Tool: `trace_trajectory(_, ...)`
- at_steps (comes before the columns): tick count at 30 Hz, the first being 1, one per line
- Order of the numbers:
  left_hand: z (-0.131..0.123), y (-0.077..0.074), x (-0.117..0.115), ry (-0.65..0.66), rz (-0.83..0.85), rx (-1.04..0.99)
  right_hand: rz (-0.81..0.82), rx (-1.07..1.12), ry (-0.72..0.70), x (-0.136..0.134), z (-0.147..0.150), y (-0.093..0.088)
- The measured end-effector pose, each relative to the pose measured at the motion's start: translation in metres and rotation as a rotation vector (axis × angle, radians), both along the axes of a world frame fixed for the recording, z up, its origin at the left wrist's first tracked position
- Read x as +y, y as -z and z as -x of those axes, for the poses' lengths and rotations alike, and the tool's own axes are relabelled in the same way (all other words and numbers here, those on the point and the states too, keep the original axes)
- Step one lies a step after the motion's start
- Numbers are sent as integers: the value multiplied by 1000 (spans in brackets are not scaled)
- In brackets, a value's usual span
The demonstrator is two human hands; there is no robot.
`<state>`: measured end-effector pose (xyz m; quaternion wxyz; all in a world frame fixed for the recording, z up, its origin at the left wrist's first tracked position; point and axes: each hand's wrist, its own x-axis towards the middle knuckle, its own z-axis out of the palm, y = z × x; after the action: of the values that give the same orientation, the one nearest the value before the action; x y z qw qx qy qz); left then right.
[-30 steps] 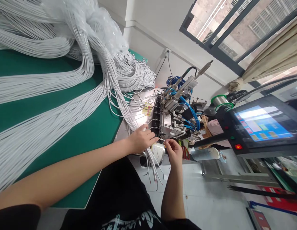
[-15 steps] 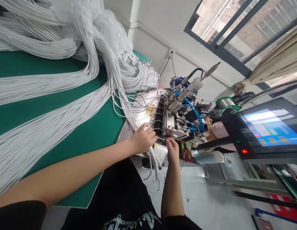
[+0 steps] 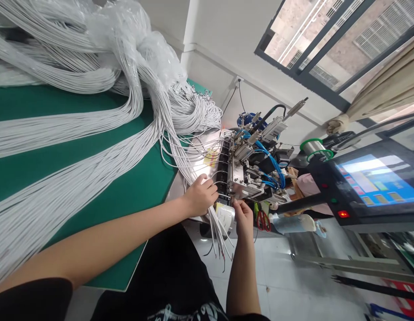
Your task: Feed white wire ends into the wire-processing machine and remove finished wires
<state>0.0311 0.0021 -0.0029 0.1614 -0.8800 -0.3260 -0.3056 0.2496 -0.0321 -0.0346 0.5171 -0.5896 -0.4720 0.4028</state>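
Observation:
My left hand [image 3: 202, 196] lies over a bundle of thin white cables [image 3: 183, 160], its fingers curled around them. The loose cable ends [image 3: 220, 249] hang below that hand, some with dark or reddish tips. My right hand [image 3: 243, 216] is pinched at the front end of a bench machine [image 3: 238, 171], by the end of a single white cable [image 3: 224, 195] that runs across from my left fingers. The fingertips partly hide what they grip. Several other cables lie side by side along the machine's black slotted strip [image 3: 222, 167].
Large bundles of white cable [image 3: 93, 165] and clear plastic wrap [image 3: 126, 26] cover much of the green table [image 3: 133, 187]. Right of the machine are red-handled scissors [image 3: 263, 220], a bottle [image 3: 293, 224], a solder spool [image 3: 312, 147] and a touchscreen panel [image 3: 377, 178]. A window is above.
The whole scene sits slightly lower in view as the camera tilts. Both hands keep nearly the same places at the cables and the machine.

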Motion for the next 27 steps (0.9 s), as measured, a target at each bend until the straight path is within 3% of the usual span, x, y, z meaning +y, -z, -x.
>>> trace_trajectory(4,0,0,-1,-52,32,-35,-61,-143,44,-12,-12,-18)
trace_trajectory(7,2,-1,0,-9,-3,-45,-53,-233,-2,-25,-20,-36)
trace_trajectory(9,4,-2,1,25,-52,-63,-24,-303,-130,-35,-26,-49)
trace_trajectory(15,5,-2,2,37,-107,-113,68,-421,-683,-56,-37,-79)
trace_trajectory(18,6,-4,1,46,-133,-140,150,-484,-828,-59,-38,-83)
trace_trajectory(22,7,-10,-1,125,-183,-121,174,-514,-751,-60,-42,-80)
trace_trajectory(27,7,-16,-5,388,-283,-23,56,-335,-303,-55,-49,-66)
